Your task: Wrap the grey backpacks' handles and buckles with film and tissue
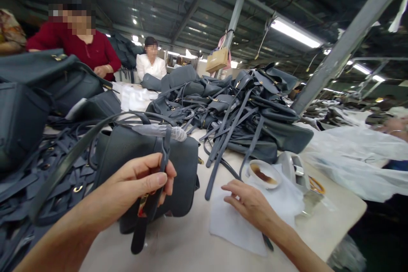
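Observation:
My left hand (137, 185) is closed around a narrow dark leather strap (139, 231), thumb against fingers, in front of a dark blue-grey handbag (185, 170). The strap's rounded end hangs below the hand, and a shiny gold and red piece shows beside it. Clear plastic wrap (159, 131) covers part of the bag's top. My right hand (247, 204) is over a white sheet (229, 229), thumb and fingers apart and slightly bent. Just beyond it stands a white bowl (263, 174) with brown residue. A dark tip (268, 243) sticks out from under the right wrist.
Many dark bags (229, 106) with long straps are heaped across the table (185, 242). Loose strap pieces (60, 178) lie at left. A tape dispenser (295, 170) and clear plastic sheeting (357, 157) are at right. A person in red (95, 51) and another in white (151, 66) are opposite.

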`<action>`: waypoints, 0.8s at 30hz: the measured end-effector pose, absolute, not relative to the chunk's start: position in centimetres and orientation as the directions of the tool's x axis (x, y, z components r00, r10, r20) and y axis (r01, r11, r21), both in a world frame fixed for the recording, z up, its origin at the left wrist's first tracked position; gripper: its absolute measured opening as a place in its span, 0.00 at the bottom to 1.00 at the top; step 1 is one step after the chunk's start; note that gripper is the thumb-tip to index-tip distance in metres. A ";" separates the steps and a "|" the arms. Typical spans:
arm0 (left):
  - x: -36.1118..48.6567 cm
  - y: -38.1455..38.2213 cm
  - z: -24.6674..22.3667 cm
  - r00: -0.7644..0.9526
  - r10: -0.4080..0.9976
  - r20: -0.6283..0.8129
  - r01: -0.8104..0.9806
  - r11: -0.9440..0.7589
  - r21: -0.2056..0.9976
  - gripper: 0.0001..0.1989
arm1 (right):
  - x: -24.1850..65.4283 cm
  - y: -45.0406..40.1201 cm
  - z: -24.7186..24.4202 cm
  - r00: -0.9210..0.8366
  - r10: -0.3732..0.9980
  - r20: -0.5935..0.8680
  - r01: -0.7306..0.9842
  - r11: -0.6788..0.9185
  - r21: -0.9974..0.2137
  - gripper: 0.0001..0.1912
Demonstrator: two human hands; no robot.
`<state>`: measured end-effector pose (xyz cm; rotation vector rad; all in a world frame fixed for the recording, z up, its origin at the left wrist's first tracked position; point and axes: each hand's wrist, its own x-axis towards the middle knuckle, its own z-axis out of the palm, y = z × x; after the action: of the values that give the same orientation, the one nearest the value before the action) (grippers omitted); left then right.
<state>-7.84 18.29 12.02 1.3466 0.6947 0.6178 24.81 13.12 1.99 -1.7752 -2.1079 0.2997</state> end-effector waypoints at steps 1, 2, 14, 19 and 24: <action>-7.9 18.3 12.0 0.655 0.751 -0.087 -0.010 0.124 0.992 0.10 | 24.6 13.6 1.5 -0.145 0.979 0.141 0.907 0.188 -0.376 0.11; -7.9 18.3 11.9 0.652 0.754 -0.082 -0.014 0.121 0.993 0.10 | 24.3 13.9 0.9 -0.147 0.979 0.139 0.912 0.189 -0.365 0.09; -8.1 18.5 11.6 0.658 0.747 -0.095 -0.003 0.129 0.992 0.09 | 24.3 13.7 -1.4 -0.091 0.957 0.274 0.832 0.224 -0.507 0.08; -8.1 18.3 12.1 0.654 0.750 -0.105 0.019 0.122 0.992 0.10 | 24.2 13.8 0.3 -0.086 0.951 0.298 0.776 0.251 -0.578 0.09; -7.2 17.0 11.5 0.834 0.540 -0.118 0.068 0.112 0.991 0.26 | 23.6 13.4 2.6 -0.038 0.948 0.317 0.747 0.237 -0.621 0.08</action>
<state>-7.25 17.00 11.52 1.4330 0.5231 0.3701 23.59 13.43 2.61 -1.5577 -1.8304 0.3745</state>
